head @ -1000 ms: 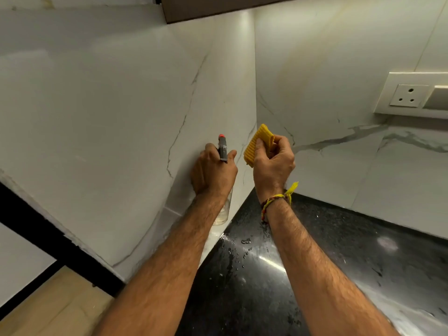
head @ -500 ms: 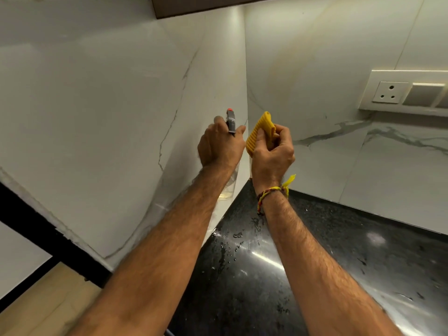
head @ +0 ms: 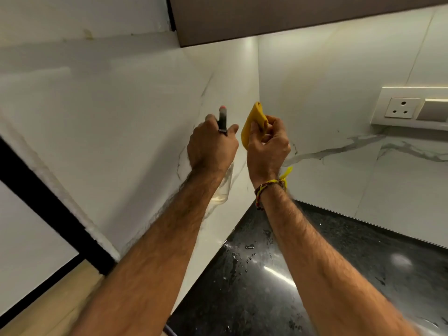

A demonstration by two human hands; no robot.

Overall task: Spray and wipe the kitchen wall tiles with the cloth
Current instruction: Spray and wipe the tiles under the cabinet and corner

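Note:
My left hand (head: 212,147) grips a clear spray bottle (head: 222,120) by its black head with a red nozzle tip, aimed at the inner corner of the white marble wall tiles (head: 121,122). The bottle's transparent body shows below my wrist. My right hand (head: 266,144) holds a bunched yellow cloth (head: 253,121) just right of the sprayer, close to the corner and a little off the tiles. A braided thread band sits on my right wrist.
A black granite counter (head: 339,275) with water droplets lies below my arms. A white socket and switch plate (head: 412,107) is mounted on the right wall. A brown overhead cabinet (head: 266,18) hangs above. A black frame edge (head: 48,204) runs at the left.
Both hands have risen together along the corner of the tiles, and my view has tilted upward, bringing the cabinet underside into sight. The grips on bottle and cloth are unchanged.

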